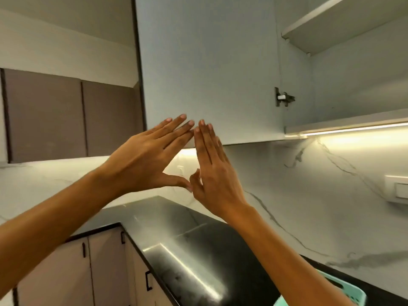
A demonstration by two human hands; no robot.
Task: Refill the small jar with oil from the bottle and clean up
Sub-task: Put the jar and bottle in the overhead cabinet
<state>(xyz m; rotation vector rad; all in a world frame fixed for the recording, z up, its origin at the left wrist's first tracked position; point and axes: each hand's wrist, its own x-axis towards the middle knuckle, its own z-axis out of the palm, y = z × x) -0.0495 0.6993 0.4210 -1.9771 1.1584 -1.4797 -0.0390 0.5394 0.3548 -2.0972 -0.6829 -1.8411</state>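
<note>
Jar and bottle: neither appeared in view; their place could not be told.

Arms: two bare forearms rose from the bottom corners toward the middle of the view.

Basket (353, 292): mint green, slotted, only a corner visible at the countertop's near right, partly behind the right forearm. Contents not visible.

Countertop (176, 250): black, glossy, L-shaped, streaked with reflected light. Its near edge ran above beige base doors (106, 272) with dark handles.

Left hand (143, 157): raised, flat, fingers straight and together, thumb spread out below. Holding nothing.

Right hand (216, 173): raised, flat, fingers straight and together, pointing up. Holding nothing. The fingertips of both hands met at the top and the thumbs met below, leaving a triangular gap between them.

Backsplash (309, 206): white marble with grey veins, behind the countertop. A white switch plate (397, 188) sat at the right edge.

Wall cabinet: its pale grey door (209, 62) stood open just behind the fingertips, with a hinge (284, 99) at its right. A shelf (342, 23) showed inside, top right. A lit strip (353, 129) glowed under the cabinet's bottom edge.

Brown cabinets (66, 118): shut, on the far left wall.
</note>
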